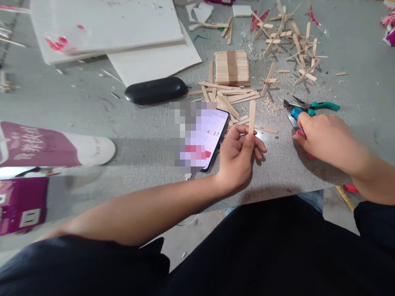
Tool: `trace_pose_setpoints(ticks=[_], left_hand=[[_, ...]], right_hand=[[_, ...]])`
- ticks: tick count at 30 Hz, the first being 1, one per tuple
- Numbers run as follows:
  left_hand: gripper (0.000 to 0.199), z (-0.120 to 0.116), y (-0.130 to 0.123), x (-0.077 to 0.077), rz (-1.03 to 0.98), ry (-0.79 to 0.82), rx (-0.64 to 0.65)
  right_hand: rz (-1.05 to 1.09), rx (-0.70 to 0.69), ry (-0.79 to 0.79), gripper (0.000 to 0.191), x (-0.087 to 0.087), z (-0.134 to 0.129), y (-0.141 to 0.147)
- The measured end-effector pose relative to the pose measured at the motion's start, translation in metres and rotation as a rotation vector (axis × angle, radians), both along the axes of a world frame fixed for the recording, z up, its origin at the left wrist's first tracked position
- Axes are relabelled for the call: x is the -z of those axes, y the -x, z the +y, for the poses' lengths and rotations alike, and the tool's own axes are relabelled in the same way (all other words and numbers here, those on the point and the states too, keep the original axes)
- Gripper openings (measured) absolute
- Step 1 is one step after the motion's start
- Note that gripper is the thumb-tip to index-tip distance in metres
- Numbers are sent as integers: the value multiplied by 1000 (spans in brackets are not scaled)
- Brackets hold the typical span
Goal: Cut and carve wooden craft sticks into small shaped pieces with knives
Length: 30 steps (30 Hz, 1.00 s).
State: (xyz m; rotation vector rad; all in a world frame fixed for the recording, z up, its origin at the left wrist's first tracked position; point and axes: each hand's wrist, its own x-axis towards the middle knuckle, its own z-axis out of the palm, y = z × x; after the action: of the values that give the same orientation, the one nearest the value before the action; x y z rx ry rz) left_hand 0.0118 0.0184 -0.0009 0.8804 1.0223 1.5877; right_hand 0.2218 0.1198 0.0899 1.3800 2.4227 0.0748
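Note:
My left hand [239, 154] pinches a flat wooden craft stick [252, 114] upright between thumb and fingers. Over the tools on the right, my right hand [321, 137] is curled around a blue-handled tool [296, 113] with a dark head; the palm hides most of it. Pliers with teal handles [327, 106] lie just beyond those fingers. Under the thumb shows a pink-handled tool [300, 132] with a metal blade, partly covered. Loose craft sticks [228, 105] lie scattered beyond my left hand, near a banded bundle of sticks [240, 68].
A phone [212, 135] lies left of my left hand, with a black case [156, 90] behind it. White foam boards [114, 28] occupy the back left. Joined stick pieces [277, 35] spread across the back right. A pink-and-white packet [55, 146] and purple box [24, 203] sit left.

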Motion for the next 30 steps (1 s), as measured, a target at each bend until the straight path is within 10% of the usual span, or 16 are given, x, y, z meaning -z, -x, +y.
trace_pose_setpoints(ticks=[30], left_hand=[[47,-1,0,-2,7,57,12]], right_hand=[[225,84,123,16,10,20,-6]])
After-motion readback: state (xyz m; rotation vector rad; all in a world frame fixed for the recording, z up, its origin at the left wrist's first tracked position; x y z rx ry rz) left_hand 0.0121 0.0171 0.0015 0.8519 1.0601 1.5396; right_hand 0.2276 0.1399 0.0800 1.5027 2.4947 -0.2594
